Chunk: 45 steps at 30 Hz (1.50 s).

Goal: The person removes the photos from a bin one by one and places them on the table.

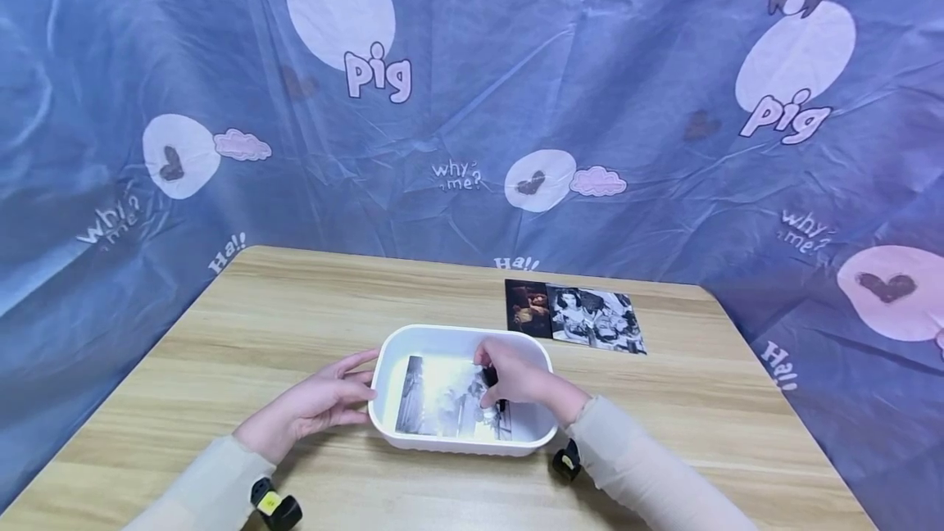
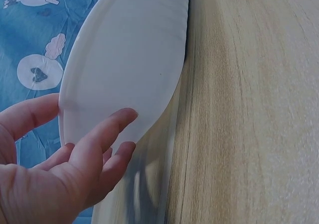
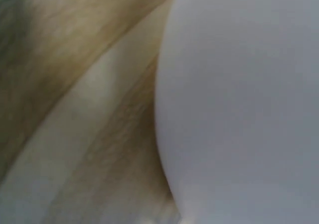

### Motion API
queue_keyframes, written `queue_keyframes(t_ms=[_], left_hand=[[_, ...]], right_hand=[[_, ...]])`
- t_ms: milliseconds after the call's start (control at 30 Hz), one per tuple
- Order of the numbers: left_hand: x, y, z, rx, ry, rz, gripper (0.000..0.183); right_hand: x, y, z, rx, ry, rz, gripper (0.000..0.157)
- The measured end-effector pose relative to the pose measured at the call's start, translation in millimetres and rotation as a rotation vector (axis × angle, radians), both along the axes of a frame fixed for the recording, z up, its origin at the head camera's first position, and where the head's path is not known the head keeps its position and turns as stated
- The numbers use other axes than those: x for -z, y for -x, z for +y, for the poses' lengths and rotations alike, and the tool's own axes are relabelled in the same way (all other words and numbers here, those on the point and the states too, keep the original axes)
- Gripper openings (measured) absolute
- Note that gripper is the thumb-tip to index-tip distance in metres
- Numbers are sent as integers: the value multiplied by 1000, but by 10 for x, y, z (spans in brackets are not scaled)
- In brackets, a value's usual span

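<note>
A white plastic tub (image 1: 463, 447) with rounded corners sits on the wooden table. On its floor lies a black-and-white photo print (image 1: 424, 404), washed out by glare in the middle. My left hand (image 1: 328, 400) is at the tub's left end, its fingers spread and loosely bent; in the left wrist view, fingertips touch the outer wall (image 2: 124, 50) and rim. Reaching over the right rim, my right hand (image 1: 512, 375) has bent fingers and a thumb over the print's right side. Whether it pinches the print I cannot tell. Only the tub's outer wall (image 3: 239, 104) fills the right wrist view.
Behind the tub, toward the table's back edge, lie a dark reddish picture (image 1: 527, 310) and a black-and-white picture (image 1: 597, 318), side by side. A blue patterned cloth (image 1: 442, 129) hangs behind the wooden table (image 1: 295, 310) and along its sides.
</note>
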State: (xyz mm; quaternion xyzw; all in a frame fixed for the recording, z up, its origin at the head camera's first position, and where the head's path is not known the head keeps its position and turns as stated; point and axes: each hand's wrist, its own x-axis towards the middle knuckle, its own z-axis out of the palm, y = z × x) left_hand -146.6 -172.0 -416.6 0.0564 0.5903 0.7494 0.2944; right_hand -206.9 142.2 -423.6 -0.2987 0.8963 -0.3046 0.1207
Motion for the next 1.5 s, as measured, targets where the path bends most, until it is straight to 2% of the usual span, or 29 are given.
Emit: queue_keyframes(t_ms=[133,267,400,667,800,933,1000,1233,1500], left_hand=[[1,4,3,-7,0,2,88],[-12,11,10,-11,-1,4,88],[-16,12,6,-3,-10,6,87],[20,-25,-29,6,-21,0,90],[50,-51,-46,10,-24,-12,89],[61,-36,-55,19,-32,-1,88],[58,-21,-57,21,-30,9,88],[44,12,-58,12,-20,10,88],[12,20,-50,15,-26,14,89]], right_hand=[[-56,17,12,12,23,0,47],[-142,55,51,9,12,54,36],[-198,91,109,4,13,60,29],[-238,45,179,0,93,-63,26],[-298,-3,221,32,168,-120,25],[-391,20,322,78,277,-154,26],[-435,58,400,119,331,-156,28],[-573,180,766,414,522,-149,35],[-577,271,1256,675,799,-157,28]])
